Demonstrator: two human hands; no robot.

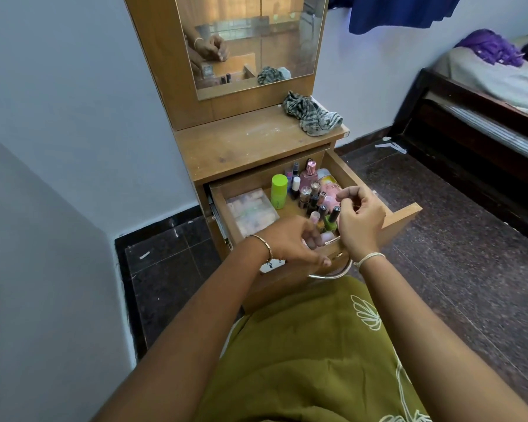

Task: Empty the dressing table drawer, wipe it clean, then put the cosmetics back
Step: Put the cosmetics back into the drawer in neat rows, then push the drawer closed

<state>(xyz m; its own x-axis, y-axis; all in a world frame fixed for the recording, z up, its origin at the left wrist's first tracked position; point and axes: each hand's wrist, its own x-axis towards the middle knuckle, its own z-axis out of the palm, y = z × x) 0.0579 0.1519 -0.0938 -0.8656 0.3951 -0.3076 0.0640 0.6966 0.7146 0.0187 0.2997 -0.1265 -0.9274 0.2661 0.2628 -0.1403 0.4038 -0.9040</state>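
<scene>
– Under the table top [241, 147], found the drawer [402, 217] pulled well out, with cosmetics standing inside.

– Layout in there?

– Noted a clear box [252, 210] lying flat at the left, and a green bottle [279, 191] upright just beside it. Saw a pink perfume bottle [309, 175] toward the back. Counted no exact number of nail polish bottles [334, 214], but found them crowded upright across the right and front.

– And the hands?

– Saw the left hand [293, 243] low over the drawer's front edge, among the nearest bottles, fingers curled. Too blurred there, so could not tell whether gripping one. Saw the right hand [361, 222] just above the polish cluster, fingers loosely bent, thumb close to forefinger. Could not tell whether pinching anything.

– Anything else logged?

– Marked a striped cloth [313, 115] bunched at the right rear of the table top, apart from the drawer. Noted the mirror [250, 41] above, a hand reflected in it. Placed a bed [485, 71] off to the right, against the wall.
</scene>
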